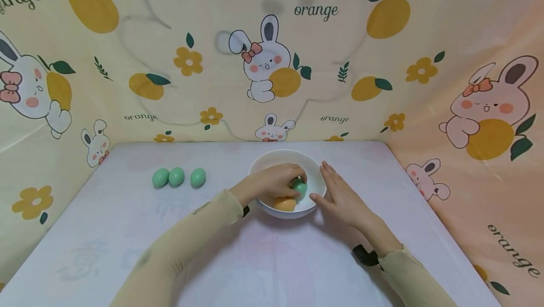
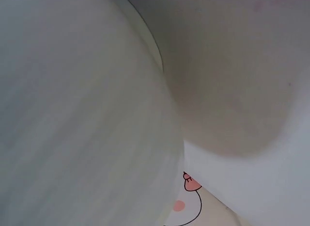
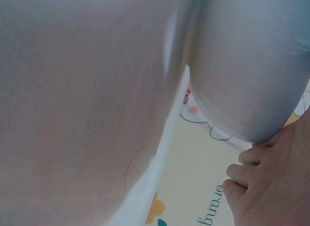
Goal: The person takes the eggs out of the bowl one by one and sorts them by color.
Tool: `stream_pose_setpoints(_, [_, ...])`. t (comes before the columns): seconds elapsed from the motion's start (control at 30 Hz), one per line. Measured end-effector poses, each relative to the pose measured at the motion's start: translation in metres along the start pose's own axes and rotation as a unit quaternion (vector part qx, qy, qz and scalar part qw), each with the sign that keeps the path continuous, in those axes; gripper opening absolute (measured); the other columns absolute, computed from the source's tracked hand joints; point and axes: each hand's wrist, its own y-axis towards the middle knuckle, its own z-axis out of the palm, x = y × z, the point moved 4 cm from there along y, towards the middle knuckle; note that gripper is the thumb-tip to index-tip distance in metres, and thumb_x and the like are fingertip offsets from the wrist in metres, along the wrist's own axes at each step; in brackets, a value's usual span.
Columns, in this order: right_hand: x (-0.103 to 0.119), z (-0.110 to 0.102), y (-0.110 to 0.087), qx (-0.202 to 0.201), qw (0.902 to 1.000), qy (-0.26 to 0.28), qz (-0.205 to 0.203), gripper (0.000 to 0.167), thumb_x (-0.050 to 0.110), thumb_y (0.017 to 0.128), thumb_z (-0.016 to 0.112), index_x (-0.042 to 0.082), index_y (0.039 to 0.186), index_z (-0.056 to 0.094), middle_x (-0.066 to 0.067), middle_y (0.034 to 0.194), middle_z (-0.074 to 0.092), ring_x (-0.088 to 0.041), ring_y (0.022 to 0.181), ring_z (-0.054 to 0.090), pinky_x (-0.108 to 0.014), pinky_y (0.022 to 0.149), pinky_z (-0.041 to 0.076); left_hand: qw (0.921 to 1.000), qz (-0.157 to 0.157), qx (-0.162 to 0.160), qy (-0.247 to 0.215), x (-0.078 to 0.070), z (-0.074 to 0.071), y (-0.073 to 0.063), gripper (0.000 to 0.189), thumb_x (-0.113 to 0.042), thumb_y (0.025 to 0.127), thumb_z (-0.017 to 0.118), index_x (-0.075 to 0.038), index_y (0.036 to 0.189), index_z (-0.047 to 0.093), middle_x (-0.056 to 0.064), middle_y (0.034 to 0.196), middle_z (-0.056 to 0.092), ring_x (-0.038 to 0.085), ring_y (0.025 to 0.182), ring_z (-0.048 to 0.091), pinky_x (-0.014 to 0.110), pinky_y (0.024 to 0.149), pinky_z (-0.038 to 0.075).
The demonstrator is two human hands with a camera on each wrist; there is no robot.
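Note:
A white bowl (image 1: 313, 167) stands toward the back of the table; its curved outside looms in the left wrist view (image 2: 87, 119) and the right wrist view (image 3: 247, 66). My left hand (image 1: 276, 182) reaches inside it, fingers curled round a green egg (image 1: 300, 187). Beside that egg, low in the bowl, lies an orange egg-shaped piece (image 1: 284, 204), partly covered by the hand. My right hand (image 1: 342, 203) rests against the bowl's right side with its fingers stretched out, holding nothing else.
Toward the back left of the table (image 1: 272, 260) lie three more green eggs: two side by side (image 1: 160, 178) (image 1: 176, 176) and one a little apart (image 1: 198, 177). A cloth printed with rabbits and oranges (image 1: 318, 52) hangs behind and at both sides.

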Motion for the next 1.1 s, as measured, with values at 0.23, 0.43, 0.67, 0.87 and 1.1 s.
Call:
stream_pose_setpoints(0.23, [0.000,0.001,0.000,-0.003,1.0000,0.001,-0.001,0.095,0.061,0.102,0.054,0.000,0.165,0.017,-0.014,0.173,0.011,-0.036,0.159,0.013,-0.060,0.124,0.021,0.9996,0.010,-0.027,0.004,-0.002,-0.006,-0.004,0.038,-0.026,0.096,0.076,-0.008,0.127,0.065,0.003,0.123,0.066,0.015,0.110,0.061,0.022,0.100,0.048])
stream_pose_setpoints(0.43, [-0.001,0.001,0.000,-0.008,1.0000,-0.001,-0.003,0.095,0.062,0.102,0.054,0.000,0.164,0.018,-0.015,0.173,0.011,-0.037,0.159,0.014,-0.060,0.124,0.021,0.9977,0.015,-0.066,-0.011,-0.006,-0.016,-0.011,0.037,-0.026,0.095,0.078,-0.010,0.125,0.066,0.002,0.122,0.066,0.016,0.112,0.060,0.024,0.104,0.047])
stream_pose_setpoints(0.67, [0.000,0.002,0.001,-0.006,1.0000,-0.001,-0.003,0.095,0.061,0.102,0.055,0.001,0.165,0.017,-0.015,0.173,0.011,-0.038,0.159,0.014,-0.060,0.124,0.020,0.9912,0.043,-0.122,-0.023,-0.005,-0.023,-0.018,0.035,-0.022,0.094,0.080,-0.008,0.123,0.066,0.003,0.123,0.068,0.017,0.118,0.060,0.027,0.109,0.044])
stream_pose_setpoints(0.87, [0.000,0.001,0.000,-0.006,1.0000,-0.001,0.000,0.096,0.062,0.101,0.054,0.001,0.165,0.017,-0.014,0.173,0.011,-0.037,0.159,0.014,-0.060,0.124,0.020,0.9806,0.068,-0.182,-0.027,-0.004,-0.030,-0.028,0.037,-0.019,0.092,0.081,-0.005,0.123,0.066,0.006,0.126,0.068,0.020,0.121,0.062,0.027,0.111,0.044])
stream_pose_setpoints(1.1, [0.001,0.000,-0.001,-0.011,0.9999,-0.001,-0.006,0.095,0.062,0.102,0.053,-0.001,0.164,0.017,-0.016,0.173,0.011,-0.037,0.159,0.013,-0.060,0.124,0.020,0.9674,0.074,-0.236,-0.055,0.000,-0.036,-0.040,0.037,-0.013,0.089,0.083,-0.005,0.123,0.070,0.006,0.127,0.067,0.022,0.125,0.060,0.028,0.111,0.045])
